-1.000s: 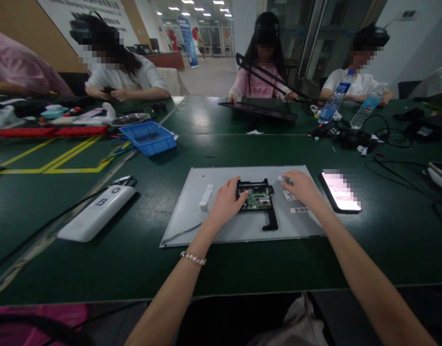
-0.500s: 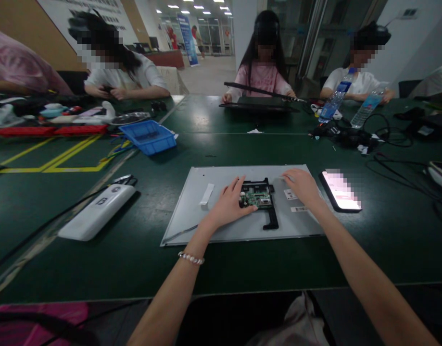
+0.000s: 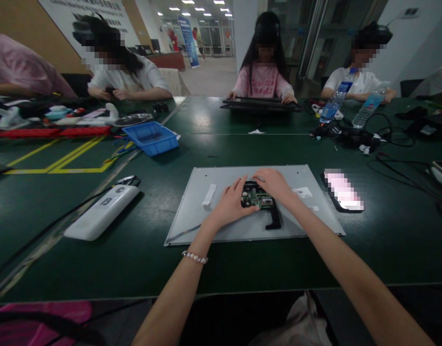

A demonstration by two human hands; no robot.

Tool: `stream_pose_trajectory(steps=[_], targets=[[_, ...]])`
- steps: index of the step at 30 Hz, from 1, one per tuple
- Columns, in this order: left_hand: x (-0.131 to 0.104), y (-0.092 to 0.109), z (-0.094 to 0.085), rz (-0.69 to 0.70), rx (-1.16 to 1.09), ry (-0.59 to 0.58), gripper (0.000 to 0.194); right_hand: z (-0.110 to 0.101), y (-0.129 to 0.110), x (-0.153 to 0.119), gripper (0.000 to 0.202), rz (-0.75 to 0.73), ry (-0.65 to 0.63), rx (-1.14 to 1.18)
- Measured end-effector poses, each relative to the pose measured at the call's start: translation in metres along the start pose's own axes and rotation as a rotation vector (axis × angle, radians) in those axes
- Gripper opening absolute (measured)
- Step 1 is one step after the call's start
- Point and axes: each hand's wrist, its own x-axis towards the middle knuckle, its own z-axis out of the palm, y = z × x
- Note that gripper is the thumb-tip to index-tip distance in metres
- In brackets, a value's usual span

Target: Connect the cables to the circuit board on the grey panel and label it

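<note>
A grey metal panel (image 3: pixel 192 216) lies flat on the green table. On its middle sits a green circuit board (image 3: pixel 257 199) within a black plastic bracket (image 3: pixel 274 221), whose arm sticks out toward me. My left hand (image 3: pixel 231 202) grips the board's left side, thumb along the near edge and fingers at the far edge. My right hand (image 3: pixel 274 185) is at the bracket's far edge, fingertips pinched together; anything between them is too small to make out. A white strip (image 3: pixel 209 194) is stuck on the panel left of my left hand, and white labels (image 3: pixel 303 192) lie beyond my right wrist.
Left of the panel lies a white power bank (image 3: pixel 103 211) with a cable. A phone (image 3: pixel 343 191) rests to the right. Further back are a blue bin (image 3: pixel 151 138), two bottles (image 3: pixel 336 98) and tangled cables (image 3: pixel 350 134). Across the table, a person holds a dark flat panel (image 3: pixel 260 104).
My right hand has moved left from over the panel's right part to the bracket's far edge. My left hand stays on the board. Across the table, the person's raised dark piece has been lowered.
</note>
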Motion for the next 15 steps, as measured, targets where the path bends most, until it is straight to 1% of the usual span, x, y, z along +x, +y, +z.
stream_pose_trajectory(steps=[6, 15], targets=[[-0.0002, -0.0005, 0.0, -0.008, 0.01, -0.028, 0.093, 0.0083, -0.0038, 0.0009, 0.025, 0.029, -0.084, -0.01], [0.0002, -0.0006, -0.0001, 0.003, 0.037, -0.022, 0.094, 0.0103, -0.0073, 0.0034, 0.026, 0.019, -0.086, -0.018]])
